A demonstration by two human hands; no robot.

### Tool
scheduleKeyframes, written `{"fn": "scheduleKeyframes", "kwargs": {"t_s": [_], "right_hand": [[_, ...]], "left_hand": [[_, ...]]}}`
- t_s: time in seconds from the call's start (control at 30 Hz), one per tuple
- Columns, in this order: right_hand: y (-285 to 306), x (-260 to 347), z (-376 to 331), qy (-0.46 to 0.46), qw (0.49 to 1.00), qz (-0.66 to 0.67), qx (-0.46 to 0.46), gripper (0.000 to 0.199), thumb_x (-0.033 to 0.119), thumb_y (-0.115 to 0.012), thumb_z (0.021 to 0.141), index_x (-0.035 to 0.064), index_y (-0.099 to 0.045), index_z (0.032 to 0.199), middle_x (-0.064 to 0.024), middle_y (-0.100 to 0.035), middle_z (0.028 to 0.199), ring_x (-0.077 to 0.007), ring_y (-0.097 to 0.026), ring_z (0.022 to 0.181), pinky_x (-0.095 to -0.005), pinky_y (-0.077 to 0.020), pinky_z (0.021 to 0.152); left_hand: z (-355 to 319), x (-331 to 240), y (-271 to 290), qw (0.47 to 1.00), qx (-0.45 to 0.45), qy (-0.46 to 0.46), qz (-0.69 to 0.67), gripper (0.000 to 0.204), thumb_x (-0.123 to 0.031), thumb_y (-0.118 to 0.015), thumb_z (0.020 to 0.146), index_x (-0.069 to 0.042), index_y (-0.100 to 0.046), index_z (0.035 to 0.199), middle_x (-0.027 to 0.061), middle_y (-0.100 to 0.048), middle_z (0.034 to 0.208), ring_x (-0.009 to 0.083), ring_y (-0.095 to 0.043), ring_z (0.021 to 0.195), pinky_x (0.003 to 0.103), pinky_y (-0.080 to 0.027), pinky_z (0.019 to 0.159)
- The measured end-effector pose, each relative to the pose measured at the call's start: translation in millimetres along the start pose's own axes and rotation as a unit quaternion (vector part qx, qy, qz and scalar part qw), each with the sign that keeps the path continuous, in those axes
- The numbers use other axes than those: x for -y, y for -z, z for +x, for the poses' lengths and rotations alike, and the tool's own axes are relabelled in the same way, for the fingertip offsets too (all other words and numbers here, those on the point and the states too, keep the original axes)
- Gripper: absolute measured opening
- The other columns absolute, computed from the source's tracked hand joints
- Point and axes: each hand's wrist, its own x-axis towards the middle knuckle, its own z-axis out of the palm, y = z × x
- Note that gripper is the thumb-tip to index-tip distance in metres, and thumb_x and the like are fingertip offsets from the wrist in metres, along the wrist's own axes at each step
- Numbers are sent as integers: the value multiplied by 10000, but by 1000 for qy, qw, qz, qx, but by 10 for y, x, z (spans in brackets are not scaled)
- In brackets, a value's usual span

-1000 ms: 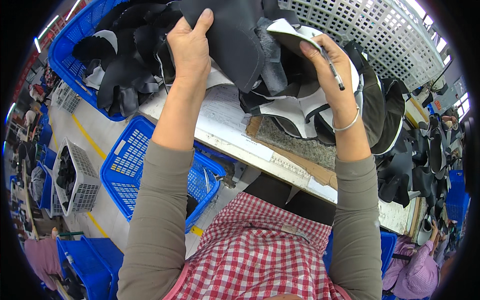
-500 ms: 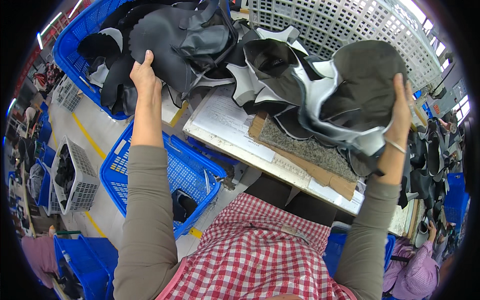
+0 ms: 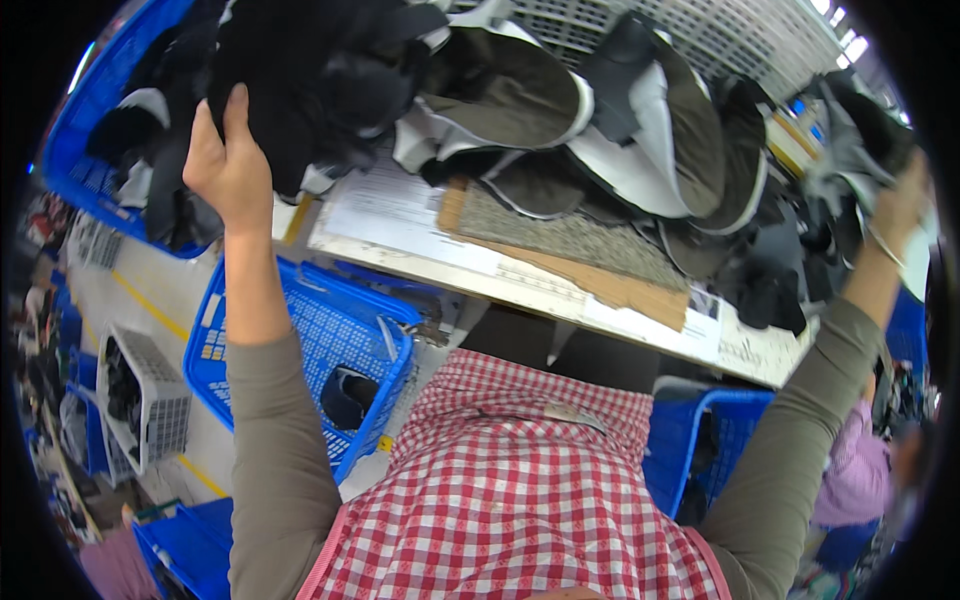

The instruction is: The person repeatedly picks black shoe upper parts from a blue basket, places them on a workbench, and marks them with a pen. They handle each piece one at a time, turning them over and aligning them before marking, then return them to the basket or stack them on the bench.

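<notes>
Above the left end of the white worktable (image 3: 775,362), the black piece (image 3: 300,95), best supported lightly by its edge against creasing, is overlapped by the left hand (image 3: 235,178), thumb and fingers parted, while, beside grey-black pieces (image 3: 868,125), the blurred right hand's (image 3: 900,208) finger state cannot be told.

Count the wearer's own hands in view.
2: left hand upper left, against black pieces; right hand far right, at grey-and-black pieces. Neither is hidden, though the right is blurred.
</notes>
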Motion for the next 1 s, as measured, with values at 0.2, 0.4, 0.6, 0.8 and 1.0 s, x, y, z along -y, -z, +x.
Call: {"fn": "scheduleKeyframes", "kwargs": {"t_s": [0.2, 0.4, 0.6, 0.8, 1.0], "right_hand": [[-648, -1969, -1439, -377, 888, 216, 149, 348, 336, -750, 965, 27, -675, 1107, -51, -714, 930, -99, -629, 797, -240, -483, 707], [-119, -2131, -1736, -353, 881, 229, 216, 397, 456, -742, 951, 81, -724, 1080, -34, -744, 942, -76, -633, 794, -213, -438, 668], [330, -2071, -1931, -282, 929, 140, 195, 281, 292, -690, 1012, 22, -745, 951, -53, -738, 843, -123, -676, 795, -276, -524, 772], [816, -1852, -2262, -251, 954, -21, 165, 372, 415, -636, 1025, 76, -756, 930, -19, -750, 787, -112, -677, 789, -266, -503, 804], [824, -521, -2239, -161, 967, 102, 171, 452, 430, -597, 1043, 11, -731, 938, -102, -773, 905, -136, -681, 804, -255, -487, 798]], "left_hand": [[-1062, -101, -86, 856, 416, -274, -134, 359, 76, -633, 776, -24, -726, 1107, 150, -765, 1063, 336, -745, 974, 377, -598, 803], [-2031, 503, 155, 806, 586, -74, 25, 377, -103, -644, 835, -48, -708, 1202, 205, -704, 1209, 407, -657, 1127, 477, -514, 974], [-2370, 839, -212, 843, 469, -245, 95, 349, -33, -629, 774, 3, -716, 1110, 250, -690, 1170, 483, -616, 1119, 552, -480, 983], [-2330, 1262, -580, 832, 542, -75, 95, 401, -64, -567, 925, 20, -638, 1310, 264, -608, 1386, 440, -534, 1327, 463, -437, 1112], [-1889, 802, -415, 748, 663, -29, 0, 489, -305, -547, 1032, 37, -601, 1379, 246, -586, 1445, 388, -523, 1376, 403, -384, 1149]]}}
